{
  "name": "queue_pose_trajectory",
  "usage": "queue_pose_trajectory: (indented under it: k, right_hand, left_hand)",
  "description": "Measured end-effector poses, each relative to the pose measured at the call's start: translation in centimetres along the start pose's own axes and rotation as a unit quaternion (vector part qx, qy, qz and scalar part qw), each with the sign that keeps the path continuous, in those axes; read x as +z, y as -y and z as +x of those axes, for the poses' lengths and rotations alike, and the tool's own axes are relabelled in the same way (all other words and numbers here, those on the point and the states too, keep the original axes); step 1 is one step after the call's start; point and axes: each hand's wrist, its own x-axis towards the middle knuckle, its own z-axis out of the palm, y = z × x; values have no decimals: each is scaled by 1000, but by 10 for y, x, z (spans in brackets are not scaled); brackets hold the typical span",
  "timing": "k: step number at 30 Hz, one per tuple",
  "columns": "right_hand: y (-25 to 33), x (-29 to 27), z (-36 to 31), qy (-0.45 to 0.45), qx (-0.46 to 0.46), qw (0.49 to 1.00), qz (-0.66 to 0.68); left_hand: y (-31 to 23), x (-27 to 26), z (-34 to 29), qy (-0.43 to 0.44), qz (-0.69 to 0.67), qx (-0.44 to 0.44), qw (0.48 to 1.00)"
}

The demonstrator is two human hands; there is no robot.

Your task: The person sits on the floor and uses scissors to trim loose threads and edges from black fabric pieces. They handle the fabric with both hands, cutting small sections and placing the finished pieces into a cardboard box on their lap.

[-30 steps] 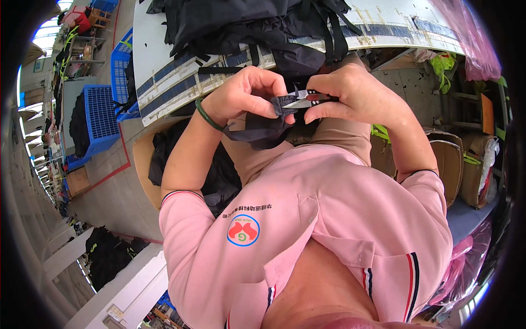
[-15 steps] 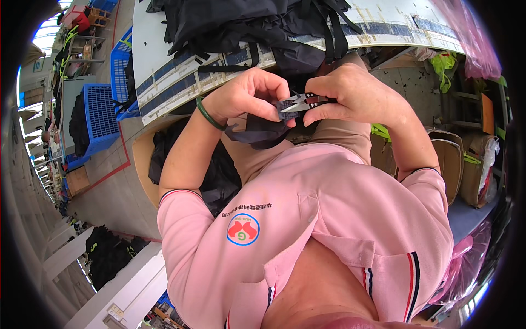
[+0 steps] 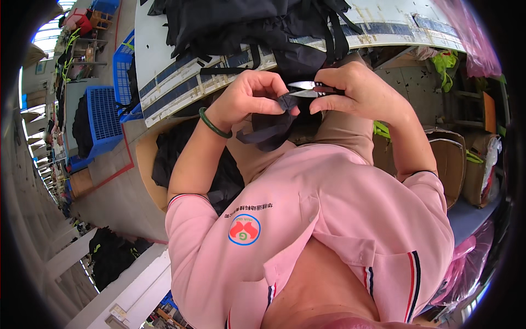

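In my right hand (image 3: 356, 90) I grip a pair of thread snips (image 3: 308, 89), blades pointing left and spread apart. My left hand (image 3: 255, 97), below a dark green bangle (image 3: 213, 124) on the wrist, pinches the edge of a black fabric piece (image 3: 272, 131) between thumb and fingers. The rest of that piece hangs down over my lap. The snips' tips are right beside the pinched edge; whether they touch it I cannot tell.
A pile of black fabric and straps (image 3: 235, 27) covers the worktable (image 3: 159, 82) ahead. Blue plastic crates (image 3: 105, 118) stand at the left. A cardboard box (image 3: 147, 164) holding black cloth sits by my left leg; another carton (image 3: 446, 164) is at the right.
The snips' blades have spread wider and backed off a little to the right and up from the fabric edge. My left hand keeps its pinch, nearly in the same place.
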Motion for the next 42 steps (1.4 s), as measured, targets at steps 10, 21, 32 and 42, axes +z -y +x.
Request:
queue_pose_trajectory:
  k: [10, 21, 32, 42]
  right_hand:
    - [15, 28, 6, -194, -15, 970, -149]
    - [17, 21, 4, -152, 41, 986, -52]
    - [17, 27, 6, -187, 4, 975, -119]
    - [12, 23, 1, -194, 37, 974, -107]
  left_hand:
    - [13, 35, 9, -271, 13, 234, 934]
    - [19, 32, 6, -279, 40, 232, 931]
    - [20, 32, 5, -236, 28, 260, 936]
    - [17, 31, 3, -247, 46, 225, 942]
